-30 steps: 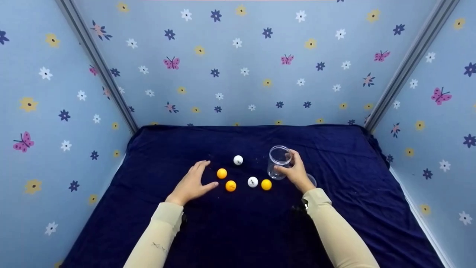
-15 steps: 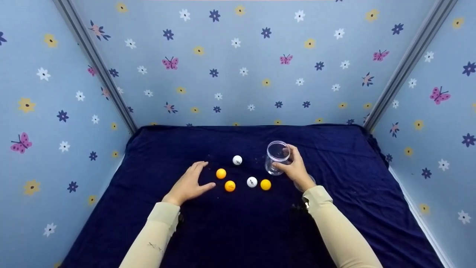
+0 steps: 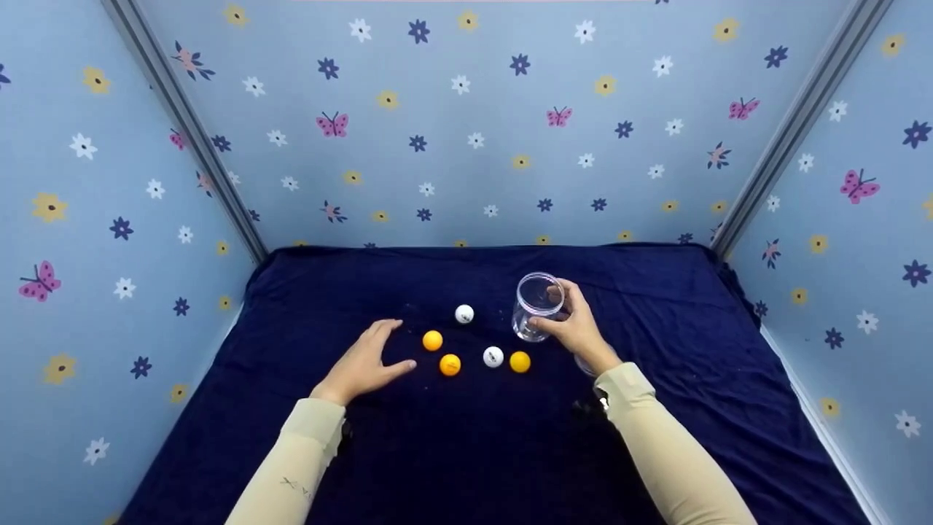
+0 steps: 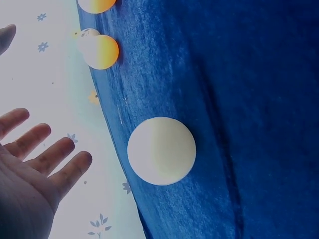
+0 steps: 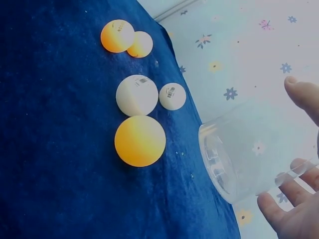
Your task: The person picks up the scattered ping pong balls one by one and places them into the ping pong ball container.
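My right hand (image 3: 581, 329) grips a clear plastic jar (image 3: 525, 315) by its side, thumb and fingers around it. The jar stands mouth up with nothing visible inside; in the right wrist view its base (image 5: 219, 167) hangs above the cloth. My left hand (image 3: 358, 367) holds nothing, fingers spread, left of the table tennis balls. Two orange balls (image 3: 450, 365) lie nearest it. A white ball (image 3: 464, 314) sits farther back, while another white ball (image 3: 493, 356) lies beside an orange ball (image 3: 520, 362). The left wrist view shows a white ball (image 4: 161, 151) close to the camera.
A clear round lid-like piece (image 3: 583, 364) lies partly hidden under the right wrist. Dark blue cloth (image 3: 466, 452) covers the table, wrinkled on the right. Patterned blue panels (image 3: 466, 146) enclose the back and sides.
My right hand has raised the jar slightly and shifted it a little left. The left hand has drawn slightly left, away from the balls. The balls stay in place.
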The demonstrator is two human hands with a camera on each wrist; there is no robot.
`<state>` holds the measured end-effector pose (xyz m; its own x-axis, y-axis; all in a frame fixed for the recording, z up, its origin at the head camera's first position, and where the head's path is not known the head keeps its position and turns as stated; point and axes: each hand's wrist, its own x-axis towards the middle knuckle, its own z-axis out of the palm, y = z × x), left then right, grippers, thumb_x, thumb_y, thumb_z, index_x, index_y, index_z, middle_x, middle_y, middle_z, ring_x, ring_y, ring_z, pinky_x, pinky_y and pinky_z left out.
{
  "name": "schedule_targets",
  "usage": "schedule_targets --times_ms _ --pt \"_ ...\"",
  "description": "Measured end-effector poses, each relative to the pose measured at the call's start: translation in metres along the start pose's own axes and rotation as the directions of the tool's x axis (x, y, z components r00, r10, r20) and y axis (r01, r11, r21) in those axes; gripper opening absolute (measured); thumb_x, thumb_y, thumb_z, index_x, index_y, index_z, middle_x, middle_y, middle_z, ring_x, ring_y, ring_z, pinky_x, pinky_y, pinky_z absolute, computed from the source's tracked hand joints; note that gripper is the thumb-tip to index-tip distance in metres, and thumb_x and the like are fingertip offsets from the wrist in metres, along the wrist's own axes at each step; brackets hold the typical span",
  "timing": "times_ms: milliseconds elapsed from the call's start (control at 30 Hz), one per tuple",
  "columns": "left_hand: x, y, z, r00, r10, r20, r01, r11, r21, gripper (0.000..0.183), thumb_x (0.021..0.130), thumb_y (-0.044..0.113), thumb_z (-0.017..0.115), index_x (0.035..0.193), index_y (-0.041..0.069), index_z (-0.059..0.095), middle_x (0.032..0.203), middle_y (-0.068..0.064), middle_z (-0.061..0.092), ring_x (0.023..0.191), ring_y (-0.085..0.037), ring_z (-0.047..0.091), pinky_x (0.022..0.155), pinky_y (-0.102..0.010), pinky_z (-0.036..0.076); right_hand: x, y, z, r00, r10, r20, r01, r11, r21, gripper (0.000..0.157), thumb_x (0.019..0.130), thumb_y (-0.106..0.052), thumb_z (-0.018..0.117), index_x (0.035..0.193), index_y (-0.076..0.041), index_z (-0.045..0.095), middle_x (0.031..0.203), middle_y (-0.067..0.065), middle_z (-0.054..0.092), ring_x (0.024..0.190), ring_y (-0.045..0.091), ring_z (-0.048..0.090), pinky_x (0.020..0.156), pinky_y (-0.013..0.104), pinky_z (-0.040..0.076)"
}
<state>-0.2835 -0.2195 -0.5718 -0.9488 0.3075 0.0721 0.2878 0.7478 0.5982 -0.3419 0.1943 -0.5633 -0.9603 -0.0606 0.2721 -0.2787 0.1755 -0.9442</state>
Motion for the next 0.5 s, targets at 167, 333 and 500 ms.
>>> schedule_targets --times_ms 167,333,500 --pt "-0.0028 -0.0009 -0.002 1.0 0.013 -0.005 -0.013 1.0 -0.001 0.088 0.098 0.05 0.079 0.164 0.004 0.044 0.17 -0.021 0.041 0.157 -0.043 0.042 0.126 -0.064 0.038 -0.0025 -0.0036 -0.0014 0.999 0.011 0.032 -0.01 1.0 -0.013 0.083 0.079 0.011 0.088 0.151 0.007 0.047 0.143 0.032 0.06 0.133 0.045 0.06 0.098 0.032 0.056" --pt "-0.0042 -0.0023 -0.0031 1.0 0.028 -0.014 -0.028 1.0 0.001 0.084 0.099 0.044 0.08 0.163 0.003 0.045 0.169 -0.022 0.043 0.156 -0.044 0.043 0.125 -0.065 0.039 -0.0046 -0.007 -0.0027 0.997 0.012 0.077 -0.012 1.0 -0.002 0.081 0.08 0.008 0.089 0.15 0.005 0.048 0.144 0.03 0.061 0.137 0.044 0.059 0.092 0.018 0.054" --pt "-0.0049 -0.0041 -0.0055 0.999 0.03 -0.012 -0.03 1.0 0.009 0.084 0.098 0.045 0.08 0.164 0.005 0.045 0.169 -0.021 0.043 0.156 -0.043 0.043 0.126 -0.064 0.039 -0.009 -0.0079 -0.0025 0.994 0.004 0.109 -0.003 1.0 -0.009 0.082 0.079 0.008 0.09 0.149 0.007 0.048 0.141 0.03 0.062 0.135 0.046 0.061 0.094 0.022 0.055"
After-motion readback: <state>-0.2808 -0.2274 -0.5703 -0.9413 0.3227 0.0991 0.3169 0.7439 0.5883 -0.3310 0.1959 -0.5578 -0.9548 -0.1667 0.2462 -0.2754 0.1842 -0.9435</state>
